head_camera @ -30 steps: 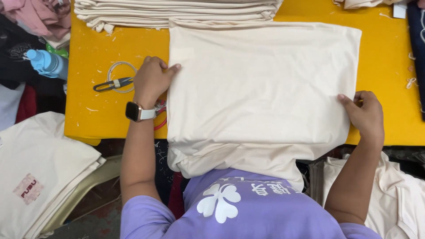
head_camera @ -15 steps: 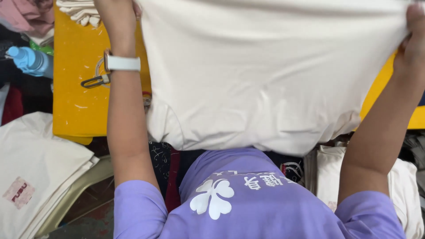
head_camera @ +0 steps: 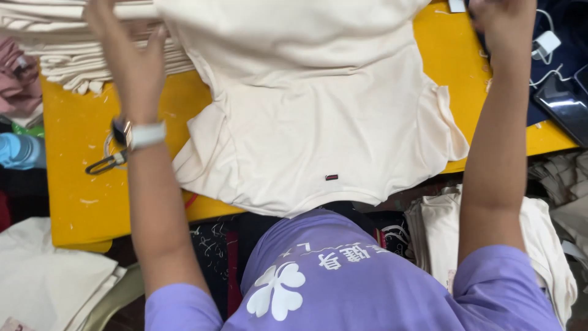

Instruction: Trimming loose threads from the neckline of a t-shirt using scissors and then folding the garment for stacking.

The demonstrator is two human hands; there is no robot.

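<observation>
Left hand (head_camera: pixel 131 58) has risen from the tabletop (head_camera: pixel 73 184), its grip spread beside the stacked cloths (head_camera: pixel 73 37); the cream shirt (head_camera: pixel 318 122) that was folded flat now lies opened out between hands; right hand's (head_camera: pixel 505 21) grip: cannot tell

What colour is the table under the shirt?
The table is bright yellow, seen best in the head view, with the cream shirt spread over it.

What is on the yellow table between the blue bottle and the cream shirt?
In the head view, small scissors lie on the yellow table, between the blue bottle and cream shirt; the left forearm crosses above.
</observation>
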